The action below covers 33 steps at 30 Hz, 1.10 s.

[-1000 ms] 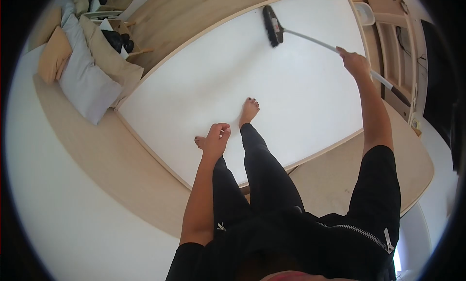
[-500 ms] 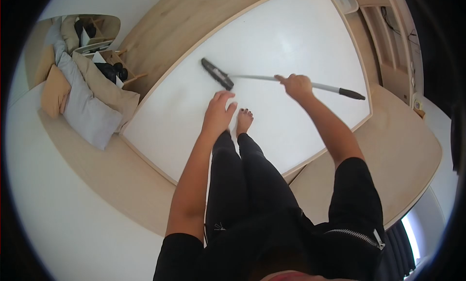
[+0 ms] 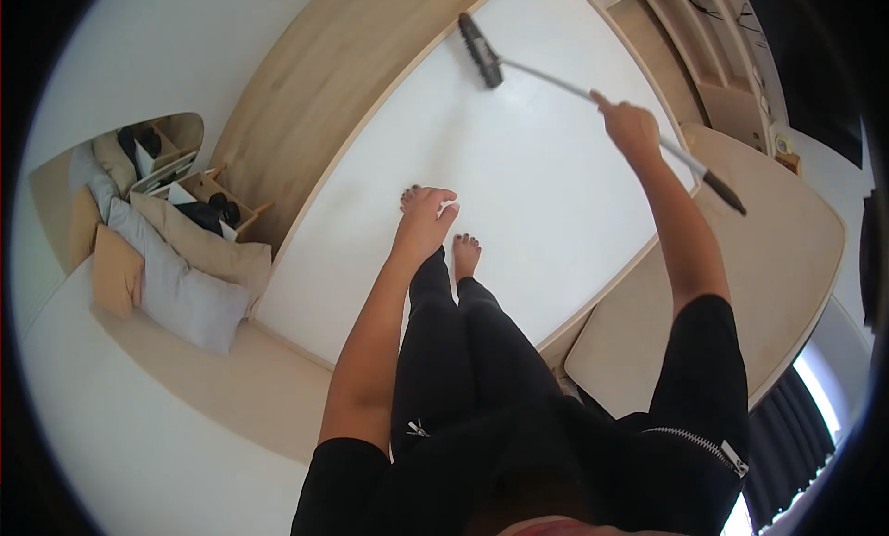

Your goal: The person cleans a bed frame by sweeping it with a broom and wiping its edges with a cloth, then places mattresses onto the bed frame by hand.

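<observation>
A broom with a black bristled head, a slender grey handle and a dark end grip is held by the right hand, its fingers wrapped round the handle. The head is seen over a white panel edged with pale wood, close to the upper end of its left edge; the end grip is carried past its right corner. The left hand is poised above the panel, left of its middle, with fingers released and loosely curved.

The lower part of the panel is occupied by two bare feet: the left foot is partly covered by the left hand, and the right foot is planted near it. The panel's lower edge is partly hidden by black trousers.

Beyond the left corner are grouped a long grey cushion, a beige cushion and a small tan cushion, beside a light wooden stand with dark contents too small to identify. A beige round-cornered board is placed along the lower right edge. Outside the upper right edge, a pale wooden shelf unit is seen.
</observation>
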Motion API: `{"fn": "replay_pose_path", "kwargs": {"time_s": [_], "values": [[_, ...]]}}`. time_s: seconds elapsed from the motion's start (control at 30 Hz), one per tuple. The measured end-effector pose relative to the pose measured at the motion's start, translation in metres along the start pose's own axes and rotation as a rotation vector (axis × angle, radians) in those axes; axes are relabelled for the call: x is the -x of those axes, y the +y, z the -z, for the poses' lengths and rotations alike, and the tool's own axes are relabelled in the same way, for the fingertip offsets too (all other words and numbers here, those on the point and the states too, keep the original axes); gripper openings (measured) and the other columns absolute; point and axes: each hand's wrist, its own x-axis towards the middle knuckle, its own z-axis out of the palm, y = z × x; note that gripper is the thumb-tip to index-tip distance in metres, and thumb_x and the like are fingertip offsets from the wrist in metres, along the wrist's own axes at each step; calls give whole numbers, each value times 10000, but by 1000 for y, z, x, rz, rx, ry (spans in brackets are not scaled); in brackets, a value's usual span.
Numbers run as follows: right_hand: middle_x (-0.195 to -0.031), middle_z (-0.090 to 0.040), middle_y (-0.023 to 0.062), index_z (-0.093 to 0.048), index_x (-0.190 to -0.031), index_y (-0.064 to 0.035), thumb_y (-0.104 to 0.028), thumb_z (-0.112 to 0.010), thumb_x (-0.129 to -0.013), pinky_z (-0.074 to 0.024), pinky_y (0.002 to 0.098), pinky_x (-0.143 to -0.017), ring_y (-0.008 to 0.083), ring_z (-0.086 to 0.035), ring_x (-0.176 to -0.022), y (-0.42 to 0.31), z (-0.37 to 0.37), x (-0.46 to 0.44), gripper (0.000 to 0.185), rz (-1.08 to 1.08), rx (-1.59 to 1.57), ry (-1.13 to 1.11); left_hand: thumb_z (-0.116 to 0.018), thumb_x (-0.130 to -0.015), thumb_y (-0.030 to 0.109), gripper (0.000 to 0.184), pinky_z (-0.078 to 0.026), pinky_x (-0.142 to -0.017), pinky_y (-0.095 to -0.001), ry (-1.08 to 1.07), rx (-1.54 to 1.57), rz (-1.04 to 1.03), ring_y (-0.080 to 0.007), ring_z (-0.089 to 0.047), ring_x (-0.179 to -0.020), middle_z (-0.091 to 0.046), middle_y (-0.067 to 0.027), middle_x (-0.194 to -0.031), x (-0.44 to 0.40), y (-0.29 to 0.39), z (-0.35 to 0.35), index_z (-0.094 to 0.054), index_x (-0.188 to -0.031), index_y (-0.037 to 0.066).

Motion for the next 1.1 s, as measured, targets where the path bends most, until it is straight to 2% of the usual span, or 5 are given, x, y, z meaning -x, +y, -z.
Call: {"fn": "replay_pose_path", "kwargs": {"time_s": [0.1,0.23,0.47,0.8,1.1], "values": [[-682,-604,116,-552,-1199,-352,-203,-482,-879,-484,389,-531,269,-613,-591,-17,31,43,359,57,-141,-78,-520,-881,169,227,-447,-856,-311,-38,-12,-3,-215,-573,-950,-543,-85,-1067,-17,8,16,-577,-1058,38],[-682,-600,71,-569,-1169,-317,-168,-467,-856,-484,382,-569,240,-621,-636,-61,5,53,361,178,-223,-217,-540,-866,208,242,-461,-802,-334,-47,-59,-66,-245,-585,-889,-570,-107,-1066,-47,11,45,-590,-1038,47],[-755,-643,62,-600,-1115,-332,-186,-486,-844,-487,361,-599,218,-645,-740,-80,-26,-18,328,197,-334,-244,-527,-882,191,234,-466,-782,-309,0,-66,-59,-209,-579,-891,-570,-95,-1034,-73,24,85,-587,-1042,30],[-961,-665,14,-581,-1147,-357,-237,-476,-871,-507,369,-742,202,-642,-894,27,11,-130,319,37,-123,-429,-518,-891,219,248,-462,-774,-315,-43,-122,68,-209,-582,-893,-569,-104,-1044,-90,16,77,-591,-1038,33],[-930,-656,59,-595,-1116,-282,-220,-421,-890,-498,397,-729,259,-636,-874,182,-10,-228,291,-17,1,-208,-522,-886,203,249,-454,-787,-310,-22,-66,173,-204,-576,-907,-577,-105,-1042,-136,57,22,-582,-1056,31]]}}
